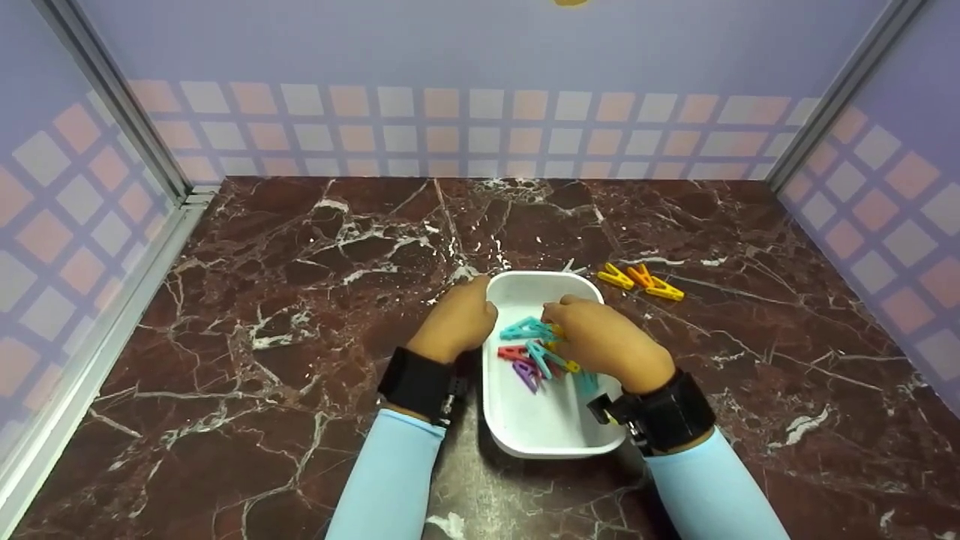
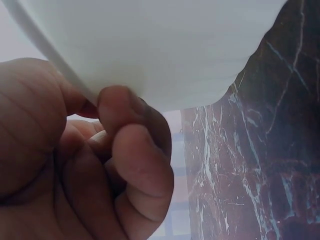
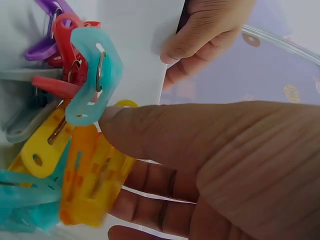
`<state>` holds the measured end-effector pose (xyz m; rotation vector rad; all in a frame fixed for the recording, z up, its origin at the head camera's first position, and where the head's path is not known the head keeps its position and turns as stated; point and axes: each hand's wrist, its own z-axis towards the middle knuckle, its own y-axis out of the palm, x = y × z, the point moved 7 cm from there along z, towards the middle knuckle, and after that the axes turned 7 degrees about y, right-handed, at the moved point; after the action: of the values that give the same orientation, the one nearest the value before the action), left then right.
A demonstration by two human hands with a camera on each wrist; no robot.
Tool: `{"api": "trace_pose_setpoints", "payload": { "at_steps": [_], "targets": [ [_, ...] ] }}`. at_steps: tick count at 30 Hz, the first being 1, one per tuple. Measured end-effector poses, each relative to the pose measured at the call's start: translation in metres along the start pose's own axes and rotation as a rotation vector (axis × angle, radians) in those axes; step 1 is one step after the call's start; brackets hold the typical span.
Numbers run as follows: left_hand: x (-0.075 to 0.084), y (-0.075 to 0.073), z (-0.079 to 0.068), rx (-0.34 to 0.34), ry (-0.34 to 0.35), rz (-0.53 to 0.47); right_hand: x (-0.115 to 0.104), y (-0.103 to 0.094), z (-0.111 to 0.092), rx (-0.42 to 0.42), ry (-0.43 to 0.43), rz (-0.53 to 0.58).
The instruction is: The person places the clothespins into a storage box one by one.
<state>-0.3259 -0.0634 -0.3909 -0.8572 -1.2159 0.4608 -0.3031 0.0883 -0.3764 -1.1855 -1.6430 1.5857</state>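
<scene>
A white plastic tub (image 1: 551,433) with clothespins inside stands on the marble-patterned table. At its far left edge, my left hand (image 1: 459,319) pinches the rim between thumb and curled fingers, seen close up in the left wrist view. My right hand (image 1: 611,341) reaches inside over the pile. In the right wrist view its thumb and fingers hold a yellow clothespin (image 3: 114,172), with an orange clothespin (image 3: 81,150) right against it. Beside the thumb tip lies a turquoise clothespin (image 3: 111,62). A red clothespin (image 1: 511,352) and a purple clothespin (image 1: 525,376) lie among the others.
Past the tub's far right corner, a yellow clothespin (image 1: 615,277), an orange clothespin (image 1: 641,277) and another yellow clothespin (image 1: 665,289) lie on the table (image 1: 262,420). Tiled-print panels (image 1: 484,127) enclose the back and both sides.
</scene>
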Motion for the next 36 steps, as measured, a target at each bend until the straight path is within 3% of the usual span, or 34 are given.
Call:
{"api": "trace_pose_setpoints", "payload": {
  "at_steps": [7, 18, 26, 32, 36],
  "targets": [
    [0.000, 0.000, -0.001, -0.024, -0.009, 0.010, 0.000, -0.004, -0.002, 0.070, -0.040, -0.016],
    [0.000, 0.000, 0.000, -0.009, -0.006, 0.024, 0.005, -0.015, -0.007, 0.048, -0.025, 0.075],
    [0.000, 0.000, 0.000, -0.006, -0.008, 0.012, 0.019, -0.029, -0.015, 0.053, 0.042, 0.120],
    [0.000, 0.000, -0.001, -0.008, -0.005, 0.004, 0.045, -0.039, -0.017, 0.117, 0.076, 0.170],
    [0.001, 0.000, -0.001, -0.013, 0.006, 0.013, 0.075, -0.045, -0.025, 0.127, 0.171, 0.242]
  ]
}}
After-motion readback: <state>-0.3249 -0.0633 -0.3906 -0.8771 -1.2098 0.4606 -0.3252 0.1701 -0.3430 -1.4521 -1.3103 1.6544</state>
